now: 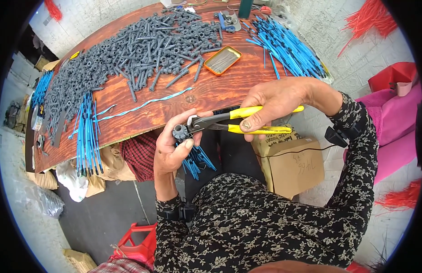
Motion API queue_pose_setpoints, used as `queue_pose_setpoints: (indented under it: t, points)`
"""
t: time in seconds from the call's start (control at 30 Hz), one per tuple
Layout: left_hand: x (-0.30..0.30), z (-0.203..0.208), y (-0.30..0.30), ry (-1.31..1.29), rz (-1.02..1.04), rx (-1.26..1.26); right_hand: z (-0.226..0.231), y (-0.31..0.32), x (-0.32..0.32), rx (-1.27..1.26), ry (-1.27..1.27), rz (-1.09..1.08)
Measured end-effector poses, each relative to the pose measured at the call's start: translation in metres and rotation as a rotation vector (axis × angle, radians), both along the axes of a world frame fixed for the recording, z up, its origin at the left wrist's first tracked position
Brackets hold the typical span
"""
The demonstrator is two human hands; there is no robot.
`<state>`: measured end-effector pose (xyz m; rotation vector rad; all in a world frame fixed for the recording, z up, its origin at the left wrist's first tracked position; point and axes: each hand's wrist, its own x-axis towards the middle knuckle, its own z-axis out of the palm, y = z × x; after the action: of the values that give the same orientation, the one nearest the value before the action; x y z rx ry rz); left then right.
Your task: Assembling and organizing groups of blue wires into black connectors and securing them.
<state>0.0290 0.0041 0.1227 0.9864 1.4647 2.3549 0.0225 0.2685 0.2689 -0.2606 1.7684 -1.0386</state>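
Note:
My left hand [169, 148] is closed around a dark grey plastic fitting [179, 131] with a round open end, held just off the table's front edge. In my right hand [277, 100] is a pair of pliers [242, 112] with dark jaws and yellow handles; the fingers wrap the handles, which stand a little apart. The jaws reach in at the fitting beside the left fingertips, and a small pale piece shows by their tip. Below the left hand, over my lap, hangs a bundle of blue strips [197, 160] with dark ends. Whether they join the fitting is hidden.
On the reddish wooden table [161, 109] lies a big heap of grey plastic fittings [142, 45]. Near it sit a yellow-rimmed tin [223, 60] of thin metal pins, blue strips [288, 45], another bundle [87, 136] over the front edge, and a twisted blue-white cord [147, 101]. A cardboard box [295, 166] stands below.

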Motion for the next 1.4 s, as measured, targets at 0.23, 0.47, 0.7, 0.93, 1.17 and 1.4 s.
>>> queue_pose_setpoints:
  t: [0.23, 0.47, 0.7, 0.93, 1.17, 1.4]
  points:
    - [-0.001, 0.000, 0.002, -0.019, 0.014, 0.040, -0.015, 0.002, 0.007, -0.017, 0.034, -0.010]
    - [-0.005, -0.007, -0.003, -0.065, 0.070, 0.034, -0.082, -0.006, 0.023, -0.226, 0.392, -0.010]
    - [-0.013, -0.016, -0.006, -0.061, 0.042, 0.086, -0.156, -0.019, 0.018, -0.487, 0.736, -0.082]
    - [-0.017, -0.016, -0.009, -0.095, 0.067, 0.063, -0.162, -0.026, 0.012, -0.447, 0.967, -0.052]
    - [-0.023, -0.020, -0.008, -0.080, 0.096, 0.075, -0.153, -0.019, 0.009, -0.505, 0.847, -0.079]
    - [-0.024, -0.015, -0.010, -0.036, 0.125, 0.053, -0.131, 0.012, 0.011, -0.422, 0.669, -0.051]
